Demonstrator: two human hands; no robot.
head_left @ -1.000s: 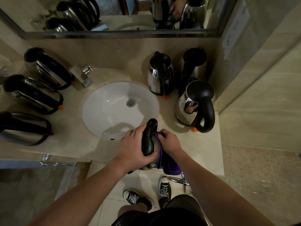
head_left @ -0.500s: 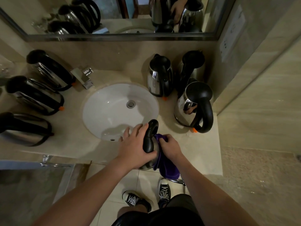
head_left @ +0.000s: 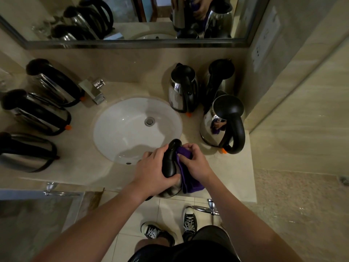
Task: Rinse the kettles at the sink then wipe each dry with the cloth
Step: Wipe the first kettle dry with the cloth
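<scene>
The kettle [head_left: 170,163] is held at the near edge of the sink [head_left: 132,127]. The left hand [head_left: 153,173] grips its black handle. The right hand [head_left: 194,163] pinches the purple cloth [head_left: 187,178] against its side. This looks like the drying step. Next, the cloth probably needs to rub the kettle's other sides.

I see my hands and the purple cloth [head_left: 187,178] hide most of the held kettle [head_left: 170,163]; the left edge cuts 1 kettle [head_left: 24,152].
</scene>
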